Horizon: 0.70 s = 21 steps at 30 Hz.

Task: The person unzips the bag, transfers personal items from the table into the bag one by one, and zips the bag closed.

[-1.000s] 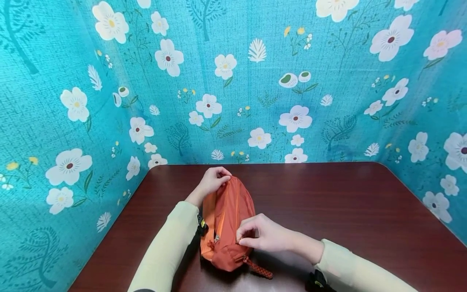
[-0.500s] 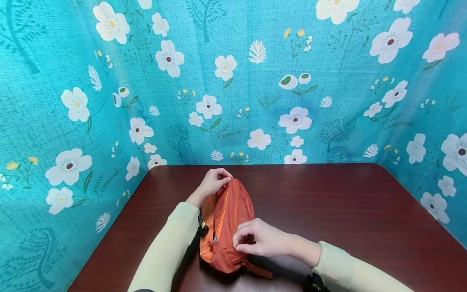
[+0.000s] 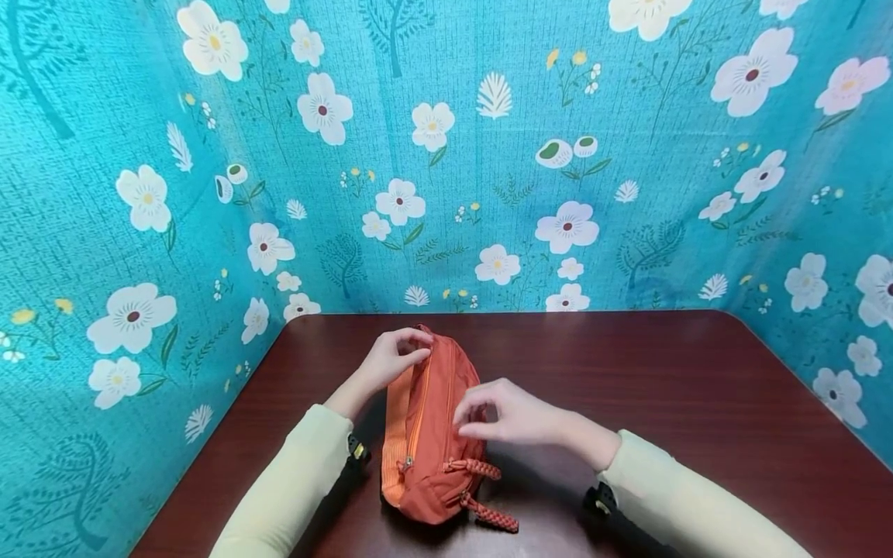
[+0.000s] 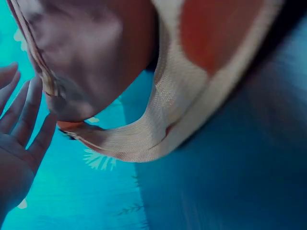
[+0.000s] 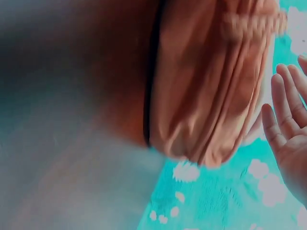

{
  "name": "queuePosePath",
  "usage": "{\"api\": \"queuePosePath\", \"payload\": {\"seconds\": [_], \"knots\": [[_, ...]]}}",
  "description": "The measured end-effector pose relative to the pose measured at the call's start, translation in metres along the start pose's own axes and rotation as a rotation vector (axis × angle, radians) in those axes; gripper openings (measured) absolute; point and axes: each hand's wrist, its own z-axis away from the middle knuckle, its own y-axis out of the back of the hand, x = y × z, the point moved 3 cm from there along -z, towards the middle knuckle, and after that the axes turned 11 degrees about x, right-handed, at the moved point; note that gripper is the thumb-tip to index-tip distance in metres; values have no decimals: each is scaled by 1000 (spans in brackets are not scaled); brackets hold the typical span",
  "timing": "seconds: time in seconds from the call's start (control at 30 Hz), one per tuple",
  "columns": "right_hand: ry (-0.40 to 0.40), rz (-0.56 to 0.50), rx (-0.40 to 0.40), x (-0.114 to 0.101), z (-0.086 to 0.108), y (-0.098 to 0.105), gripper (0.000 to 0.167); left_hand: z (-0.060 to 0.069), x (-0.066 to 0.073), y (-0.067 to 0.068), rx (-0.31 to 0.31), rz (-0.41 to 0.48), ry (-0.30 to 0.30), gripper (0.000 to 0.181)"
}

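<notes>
A rust-orange zipped pouch bag (image 3: 439, 418) with a lighter orange strap (image 3: 396, 449) lies lengthwise on the table. Two braided zipper pulls, an upper one (image 3: 476, 466) and a lower one (image 3: 491, 515), hang at its near right end. Near the bag's far end, my left hand (image 3: 387, 360) has its fingers loosely bent; the left wrist view shows them spread beside the fabric. My right hand (image 3: 512, 415) hovers at the bag's right side, above the upper pull. In the right wrist view its fingers extend apart from the bag, holding nothing.
The dark reddish-brown table (image 3: 628, 372) extends to the right of the bag. A turquoise flowered cloth (image 3: 446, 194) hangs behind the table and along both sides. Black wrist cameras (image 3: 601, 498) sit at the sleeve cuffs.
My right hand has let go at the bag's near end and risen away, leaving the upper braided pull in view. My left hand has released the far end and shifted left.
</notes>
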Motion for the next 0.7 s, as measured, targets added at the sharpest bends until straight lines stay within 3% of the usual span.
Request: {"api": "queuePosePath", "payload": {"seconds": [0.23,0.4,0.57,0.7], "knots": [[-124,61,116,31,-19,31,10,42,20,19,-81,-40,-26,23],[-207,95,171,53,-34,44,16,73,32,28,-123,4,-66,25],[-233,162,233,72,-48,48,21,95,39,31,-175,50,-104,27],[-225,200,230,83,-57,46,26,112,41,30,-222,77,-131,33]]}}
